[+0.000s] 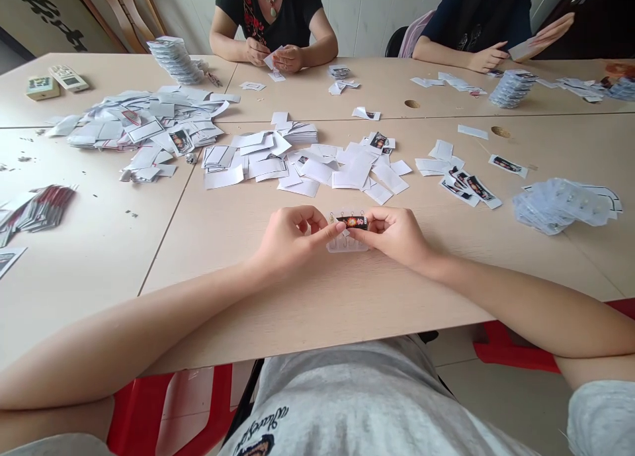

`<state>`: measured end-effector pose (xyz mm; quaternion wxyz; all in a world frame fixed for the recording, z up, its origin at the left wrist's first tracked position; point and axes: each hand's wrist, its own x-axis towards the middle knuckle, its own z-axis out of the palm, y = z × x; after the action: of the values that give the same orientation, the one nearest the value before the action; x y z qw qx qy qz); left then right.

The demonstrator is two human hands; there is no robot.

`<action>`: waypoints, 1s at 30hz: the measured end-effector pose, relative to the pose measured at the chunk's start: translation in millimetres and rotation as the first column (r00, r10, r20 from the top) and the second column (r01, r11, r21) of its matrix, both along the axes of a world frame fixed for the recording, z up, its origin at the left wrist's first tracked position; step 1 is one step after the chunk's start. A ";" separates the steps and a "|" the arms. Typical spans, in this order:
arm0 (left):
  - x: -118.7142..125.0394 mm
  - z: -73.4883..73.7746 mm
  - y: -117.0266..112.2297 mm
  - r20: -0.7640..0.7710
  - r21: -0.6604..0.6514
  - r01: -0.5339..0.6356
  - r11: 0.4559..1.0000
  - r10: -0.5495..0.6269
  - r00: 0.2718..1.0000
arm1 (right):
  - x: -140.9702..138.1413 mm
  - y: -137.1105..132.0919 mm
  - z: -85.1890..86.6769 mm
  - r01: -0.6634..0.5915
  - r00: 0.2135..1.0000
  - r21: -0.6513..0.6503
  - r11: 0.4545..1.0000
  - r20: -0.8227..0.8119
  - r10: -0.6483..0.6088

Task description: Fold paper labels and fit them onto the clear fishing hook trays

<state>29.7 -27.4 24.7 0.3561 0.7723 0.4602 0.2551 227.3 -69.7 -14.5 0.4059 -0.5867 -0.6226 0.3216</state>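
Fingers of both hands (328, 228) pinch a small black printed card (353, 222) from its two ends, the left fingertips curled at one end and the right ones pressed at the other. The card, with a red-orange starburst on it, sits against a clear moulded plastic blister (347, 244) just below it, both held slightly above the pale laminate surface (307, 310) near its near edge. Ahead lie loose white paper sheets (317, 171), and to the right a slumped stack of thin transparent blisters (565, 206). Glossy printed strips (469, 188) lie between them. Across the far edge, a seated person's hands (274, 57) hold a white paper piece. Red plastic stools (516, 347) show below.
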 end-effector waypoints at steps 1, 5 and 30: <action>0.6 -0.6 -0.2 0.001 -0.006 0.002 1.000 -0.002 1.000 | -0.4 -0.1 0.5 0.003 1.000 0.007 1.000 0.005 -0.003; 6.2 -3.2 0.5 0.019 -0.009 -0.018 1.000 0.019 1.000 | -2.0 -0.6 2.7 0.001 1.000 0.017 1.000 0.003 -0.001; -0.2 -11.9 3.0 0.136 -0.064 0.032 0.997 -0.023 0.990 | 4.4 1.3 6.1 -0.094 0.992 -0.030 0.995 -0.086 0.091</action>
<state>29.5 -24.4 12.9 0.4153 0.7471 0.4326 0.2867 231.7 -68.4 -8.4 0.4064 -0.5501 -0.6258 0.3750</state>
